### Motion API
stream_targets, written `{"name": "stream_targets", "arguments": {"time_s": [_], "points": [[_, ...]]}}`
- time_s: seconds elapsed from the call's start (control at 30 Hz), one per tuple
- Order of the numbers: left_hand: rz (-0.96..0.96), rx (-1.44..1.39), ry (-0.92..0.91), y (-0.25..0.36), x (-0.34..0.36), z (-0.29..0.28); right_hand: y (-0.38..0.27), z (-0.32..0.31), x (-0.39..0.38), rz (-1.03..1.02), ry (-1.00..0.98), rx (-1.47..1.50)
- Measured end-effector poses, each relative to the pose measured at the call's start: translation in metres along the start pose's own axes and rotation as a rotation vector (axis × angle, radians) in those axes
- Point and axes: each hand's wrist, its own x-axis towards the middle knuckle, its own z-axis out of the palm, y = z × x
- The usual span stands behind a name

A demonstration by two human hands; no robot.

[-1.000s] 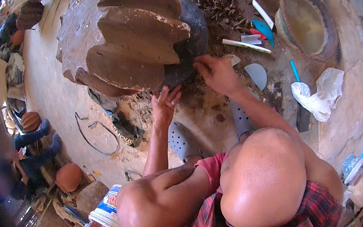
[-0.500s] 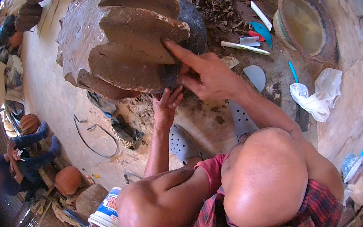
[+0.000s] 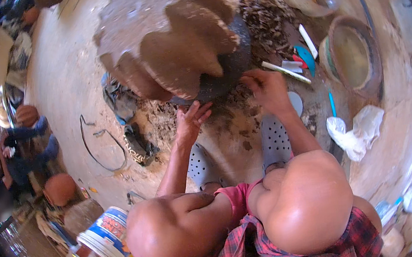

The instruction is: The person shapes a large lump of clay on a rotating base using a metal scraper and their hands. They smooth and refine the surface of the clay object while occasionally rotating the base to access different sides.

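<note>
Big clay pot [image 3: 175, 45] sits in the upper middle of the frame, half coated in wet brown clay. Left hand [image 3: 191, 121] is open, fingers spread, touching the pot's dark lower edge. Right hand [image 3: 267, 89] looks pinched shut just beside that edge, can't tell on what. White stick [image 3: 285, 72] lies just right of it on the floor.

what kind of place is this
Probably a pottery workshop with an earthen floor: a large clay pot half coated in wet clay, shaping tools on the ground, and a finished round pot nearby.
</note>
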Motion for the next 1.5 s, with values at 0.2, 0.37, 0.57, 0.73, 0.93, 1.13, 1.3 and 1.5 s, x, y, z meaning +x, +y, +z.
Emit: {"name": "stream_targets", "arguments": {"time_s": [0.2, 0.37, 0.57, 0.73, 0.93, 1.13, 1.3, 1.5], "points": [[-0.018, -0.015, 0.018, -0.003, 0.002, 0.006, -0.015, -0.055, 0.009, -0.155, 0.131, -0.395], [-0.043, 0.016, 0.013, -0.004, 0.003, 0.008, -0.077, -0.069, 0.003, -0.252, 0.275, -0.159], [-0.053, 0.004, 0.016, -0.007, 0.003, 0.01, -0.176, -0.083, 0.03, -0.786, 0.112, -0.217], [-0.095, 0.004, 0.062, -0.012, 0.006, 0.014, -0.181, -0.074, 0.032, -0.683, -0.099, -0.719], [-0.107, 0.01, 0.063, -0.011, 0.004, 0.02, -0.095, -0.015, 0.018, -0.692, -0.011, -0.746], [-0.079, 0.078, 0.089, -0.007, 0.0, 0.028, -0.048, -0.01, -0.001, -0.531, -0.26, -0.826], [-0.082, 0.096, 0.066, -0.009, 0.001, 0.022, -0.07, -0.027, 0.004, -0.699, 0.132, -0.247], [-0.121, 0.17, 0.047, -0.009, 0.003, 0.019, -0.067, 0.008, 0.0, -0.52, -0.166, -0.508]]}}
